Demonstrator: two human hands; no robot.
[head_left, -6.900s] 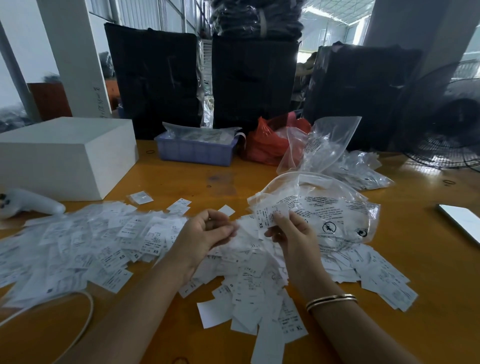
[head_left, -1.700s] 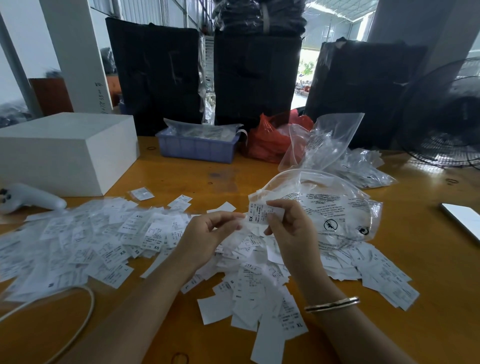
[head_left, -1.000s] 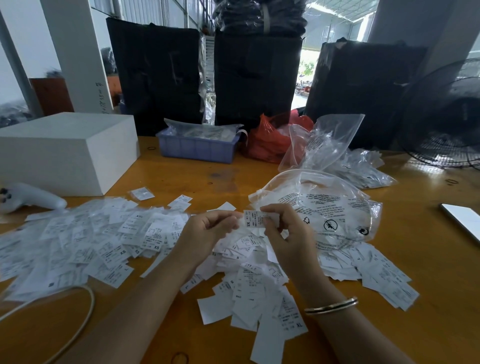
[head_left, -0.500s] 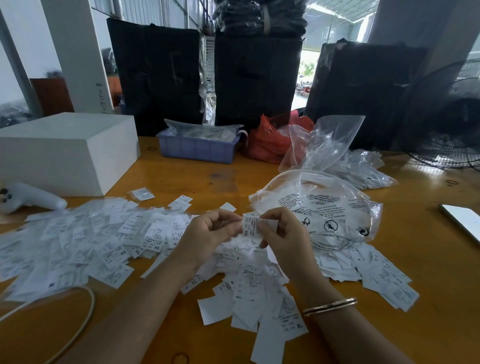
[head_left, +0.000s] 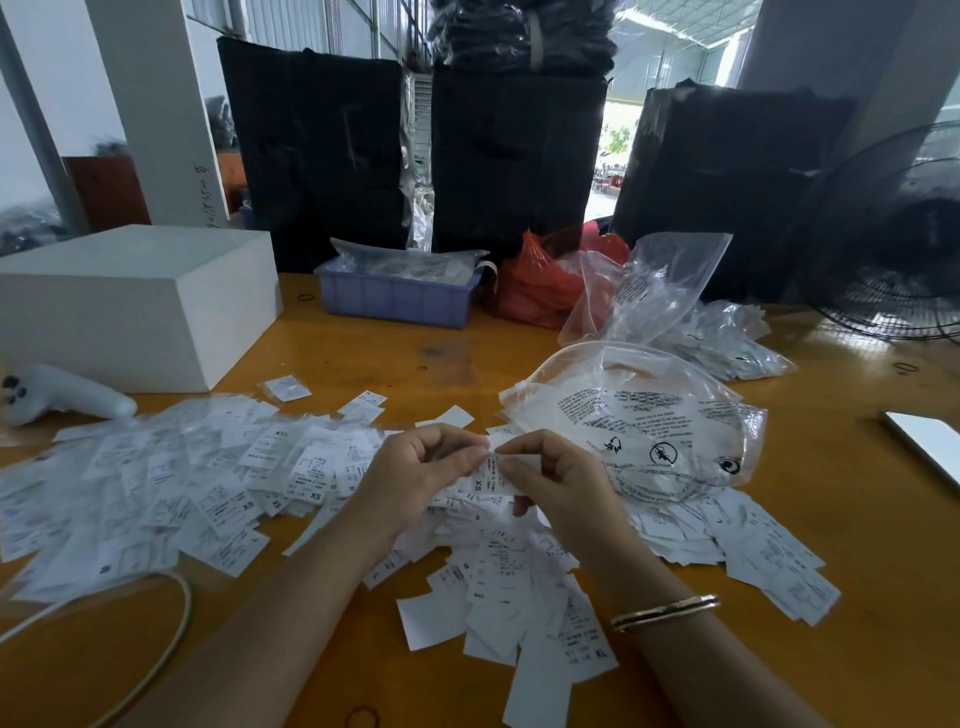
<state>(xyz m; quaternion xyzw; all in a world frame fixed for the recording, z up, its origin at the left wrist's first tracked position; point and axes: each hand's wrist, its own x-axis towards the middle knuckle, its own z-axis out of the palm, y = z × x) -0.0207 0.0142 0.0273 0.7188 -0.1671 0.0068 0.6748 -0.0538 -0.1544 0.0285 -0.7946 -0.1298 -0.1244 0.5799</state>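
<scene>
The orange worktop (head_left: 395, 358) stretches out under everything I have here. At its far left sits the white box (head_left: 130, 306). In front of that, the loose labels (head_left: 156, 483) spread wide across the wood and run under my wrists. The printed clear bag (head_left: 639, 421) lies just right of my fingers. My left hand (head_left: 410, 478) and my right hand (head_left: 561, 483) meet above the heap, both pinching one small XS label (head_left: 491, 475) between them.

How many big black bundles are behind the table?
4: the left bundle, the middle bundle, the right bundle, and a top bundle lying on the middle one. More may be hidden behind them.
</scene>
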